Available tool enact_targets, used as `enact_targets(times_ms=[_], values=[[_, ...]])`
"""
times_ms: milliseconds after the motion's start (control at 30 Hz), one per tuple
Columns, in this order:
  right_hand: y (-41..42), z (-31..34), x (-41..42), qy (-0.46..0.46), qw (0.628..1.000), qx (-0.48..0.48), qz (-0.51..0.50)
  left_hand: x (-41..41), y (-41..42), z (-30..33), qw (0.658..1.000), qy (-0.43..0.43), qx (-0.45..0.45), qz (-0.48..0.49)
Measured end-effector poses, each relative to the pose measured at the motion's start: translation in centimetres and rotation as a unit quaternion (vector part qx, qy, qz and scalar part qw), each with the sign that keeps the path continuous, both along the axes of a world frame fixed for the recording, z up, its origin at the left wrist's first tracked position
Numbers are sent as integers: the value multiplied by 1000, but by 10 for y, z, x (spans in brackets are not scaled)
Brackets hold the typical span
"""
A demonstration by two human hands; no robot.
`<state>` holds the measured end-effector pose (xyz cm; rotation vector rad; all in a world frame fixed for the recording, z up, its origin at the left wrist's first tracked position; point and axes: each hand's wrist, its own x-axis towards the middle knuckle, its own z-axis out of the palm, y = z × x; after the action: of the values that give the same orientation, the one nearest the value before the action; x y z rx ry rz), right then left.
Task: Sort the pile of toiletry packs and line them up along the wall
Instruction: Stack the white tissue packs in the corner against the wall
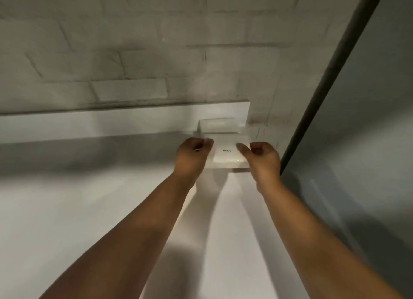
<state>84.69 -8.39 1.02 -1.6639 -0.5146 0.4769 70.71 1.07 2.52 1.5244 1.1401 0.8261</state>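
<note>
A white toiletry pack with small dark print lies flat near the far right corner of a white counter. My left hand grips its left edge and my right hand grips its right edge, fingers curled over the pack. Just behind it, a second clear-wrapped white pack leans against the low white backsplash at the wall. The frame is blurred, so finer details of the packs are unreadable.
A pale brick wall rises behind the backsplash. A dark metal frame with a grey glass panel closes off the right side.
</note>
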Motion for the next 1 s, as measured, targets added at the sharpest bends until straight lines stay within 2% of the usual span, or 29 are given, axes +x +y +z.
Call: enact_targets(times_ms=[267,433,1000], values=[[70,24,42,-63,998,-24,16,29,61,20,1000,7,11,5],[96,12,56,-57,998,-30,17,40,81,15,1000,5,8,5],[106,9,65,-68,996,-51,29,50,91,11,999,29,30,12]])
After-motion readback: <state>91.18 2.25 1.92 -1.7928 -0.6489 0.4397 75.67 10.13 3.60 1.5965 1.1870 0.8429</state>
